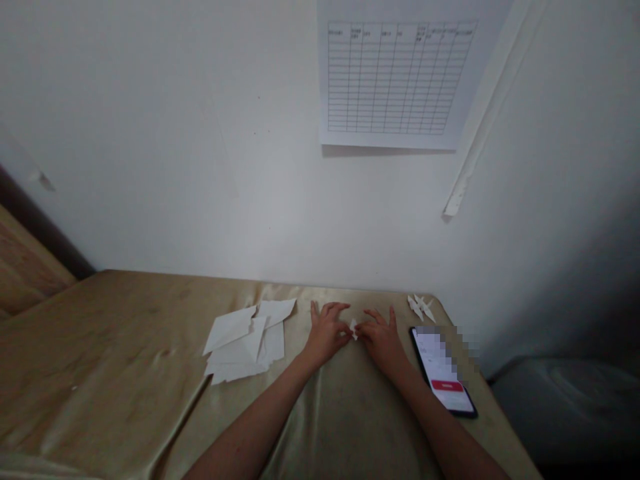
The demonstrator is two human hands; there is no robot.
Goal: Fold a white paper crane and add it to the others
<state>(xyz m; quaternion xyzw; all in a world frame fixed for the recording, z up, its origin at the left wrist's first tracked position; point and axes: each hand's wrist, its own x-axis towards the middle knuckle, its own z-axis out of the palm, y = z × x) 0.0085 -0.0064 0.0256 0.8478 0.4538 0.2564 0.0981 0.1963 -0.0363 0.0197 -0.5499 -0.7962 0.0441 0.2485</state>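
- The small white paper piece (354, 329) sits between the two hands, above the gold-toned cloth (125, 347) near its wall-side edge; its exact folds are too small to tell.
- The person's left hand (327, 337) pinches the piece from the left side with thumb and forefinger, the other fingers fanned out and clear of it.
- The right hand (383, 341) mirrors this, its thumb and forefinger closed on the piece's right side, the remaining fingers raised and spread.
- Left of the left hand lies a loose pile of white paper sheets (245, 350), overlapping at odd angles (some edges look uneven).
- Beyond the right hand, near the cloth's far right corner, lie pointed white paper shapes (421, 308).
- Just beside the right forearm rests a phone (433, 363), its screen lit, with a red bar low on it.
- A printed grid sheet (395, 80) hangs on the white wall (200, 167).
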